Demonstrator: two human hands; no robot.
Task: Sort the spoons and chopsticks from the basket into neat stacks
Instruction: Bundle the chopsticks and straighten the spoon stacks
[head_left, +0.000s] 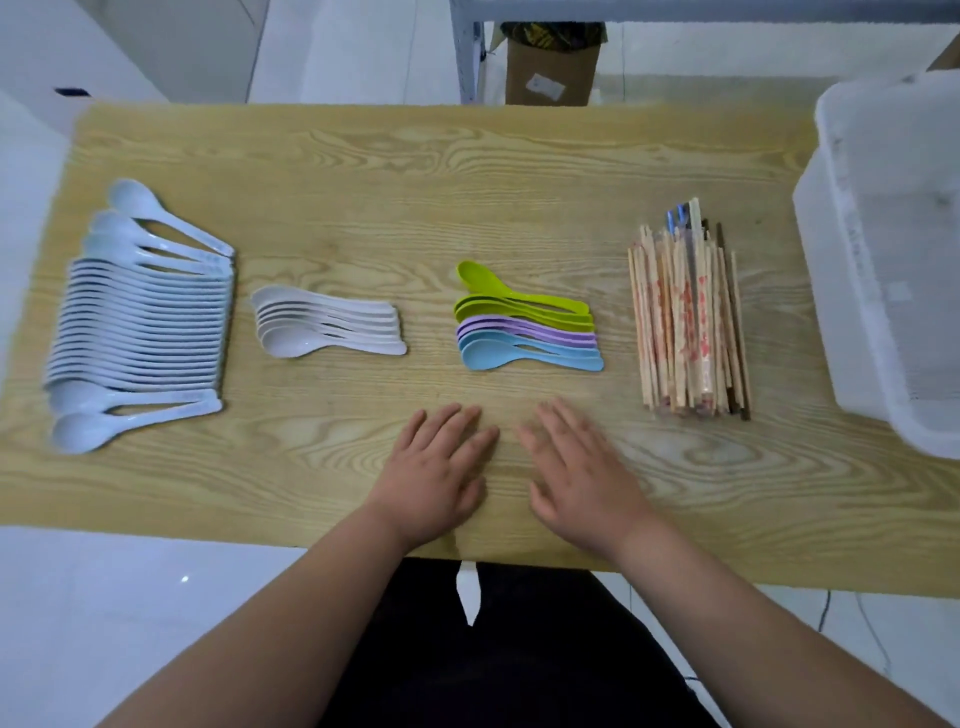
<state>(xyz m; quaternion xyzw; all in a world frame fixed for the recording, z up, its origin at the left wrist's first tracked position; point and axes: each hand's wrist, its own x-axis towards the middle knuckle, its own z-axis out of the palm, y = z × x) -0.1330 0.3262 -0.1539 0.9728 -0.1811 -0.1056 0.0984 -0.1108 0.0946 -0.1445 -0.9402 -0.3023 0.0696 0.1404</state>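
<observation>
Beyond the far edge of the light wood-grain table (415, 182) a brown cardboard box (550, 67) stands on the floor beside a grey metal leg. Nothing lies between the person and the sorted piles.

At the right end sits a translucent white plastic basket (841, 260), partly hanging past the table edge. The part of its inside that shows is only pale, blurred floor and walls.

Well apart from it, the cutlery lies in four groups across the table. A long overlapping row of pale blue plastic spoons (140, 322) lies far left. Next to it is a short nested stack of white plastic spoons (327, 325). In the middle is a stack of green, purple and sky-blue plastic spoons (524, 322). Near the basket lies a bundle of paper-wrapped wooden chopsticks (685, 322), with a few dark ones at its right side.

The left hand (436, 478) and right hand (576, 478) rest flat on the bare wood near the front edge. They are palms down with fingers straight and slightly spread, gripping nothing. They lie close together, just in front of the coloured spoons and not touching them.
</observation>
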